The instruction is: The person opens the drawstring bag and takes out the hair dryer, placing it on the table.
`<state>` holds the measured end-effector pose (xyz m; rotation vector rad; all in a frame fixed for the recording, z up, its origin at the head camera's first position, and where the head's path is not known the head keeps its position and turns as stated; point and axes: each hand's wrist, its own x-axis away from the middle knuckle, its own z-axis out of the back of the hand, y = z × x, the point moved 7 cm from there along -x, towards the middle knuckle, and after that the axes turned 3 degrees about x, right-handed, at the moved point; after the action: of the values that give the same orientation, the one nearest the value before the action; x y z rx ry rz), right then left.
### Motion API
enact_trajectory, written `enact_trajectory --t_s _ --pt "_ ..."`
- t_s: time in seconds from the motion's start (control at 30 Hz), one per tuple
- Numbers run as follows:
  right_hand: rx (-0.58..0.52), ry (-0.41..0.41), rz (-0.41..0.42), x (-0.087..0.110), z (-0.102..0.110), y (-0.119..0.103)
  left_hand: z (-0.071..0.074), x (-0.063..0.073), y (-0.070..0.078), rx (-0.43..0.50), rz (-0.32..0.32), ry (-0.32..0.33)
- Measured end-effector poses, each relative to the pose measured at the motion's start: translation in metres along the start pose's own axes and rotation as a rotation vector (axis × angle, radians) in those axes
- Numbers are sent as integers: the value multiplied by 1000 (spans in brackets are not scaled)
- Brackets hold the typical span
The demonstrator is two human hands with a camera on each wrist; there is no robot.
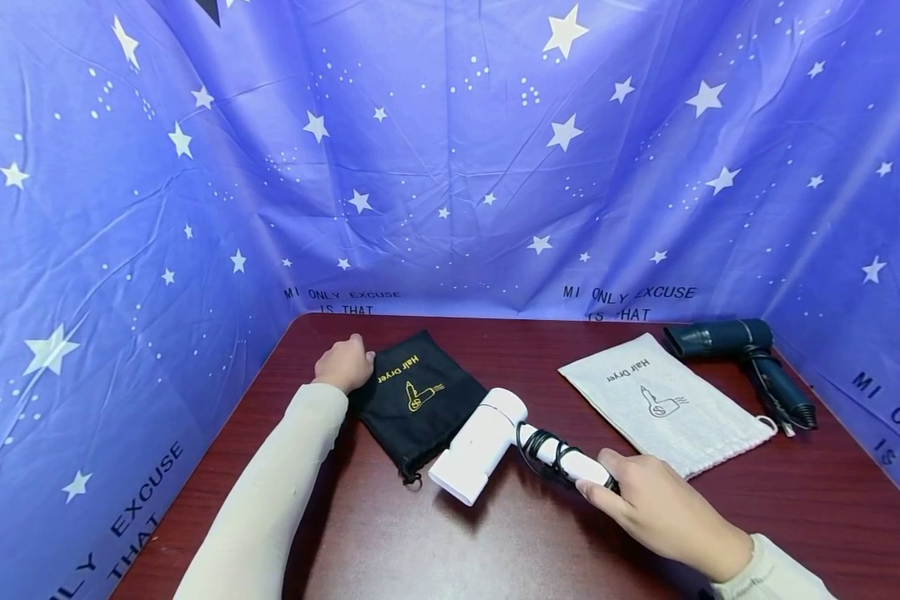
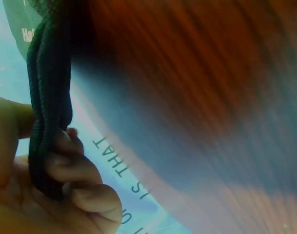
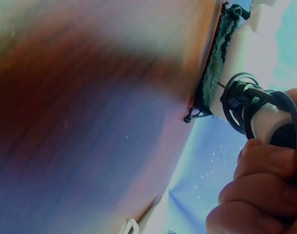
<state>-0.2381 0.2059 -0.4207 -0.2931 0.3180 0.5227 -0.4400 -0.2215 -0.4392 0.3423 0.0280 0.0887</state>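
A black drawstring bag (image 1: 438, 387) with yellow "Hair Dryer" lettering lies toward the left of the table. My left hand (image 1: 345, 364) grips its left edge; in the left wrist view the fingers (image 2: 77, 168) curl round the dark cloth (image 2: 50, 97). My right hand (image 1: 663, 508) holds a white hair dryer (image 1: 472, 450) by the lower end of its handle. A black cord (image 3: 258, 100) is wound round that handle. The dryer's head slants beside the bag's right side and overlaps its edge in the head view.
A white drawstring bag (image 1: 663, 408) with a black print lies on the right of the dark red table (image 1: 390, 550). Behind it, at the back right corner, rests a dark hair dryer (image 1: 720, 339) with its cord wrapped. A blue star-patterned curtain (image 1: 450, 167) encloses the table.
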Motion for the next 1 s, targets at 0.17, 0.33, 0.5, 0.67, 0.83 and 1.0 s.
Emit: enact_trajectory --t_s 0.17,0.33,0.5,0.67,0.83,1.0 --pt "-7 12 -10 -5 1 1 -3 2 -2 -22 -23 7" --pt "-30 28 -24 -8 4 4 -5 4 -3 -53 -58 3" --pt "-51 32 -59 -13 5 8 -6 6 -5 -70 -68 -7" --pt "-60 27 -107 -19 5 14 -7 9 -5 -94 -79 -38" --pt "-70 28 -131 -25 4 19 -7 14 -2 -118 -90 -65" --pt "-81 18 -163 -31 -2 26 -4 17 3 -141 -122 -45"
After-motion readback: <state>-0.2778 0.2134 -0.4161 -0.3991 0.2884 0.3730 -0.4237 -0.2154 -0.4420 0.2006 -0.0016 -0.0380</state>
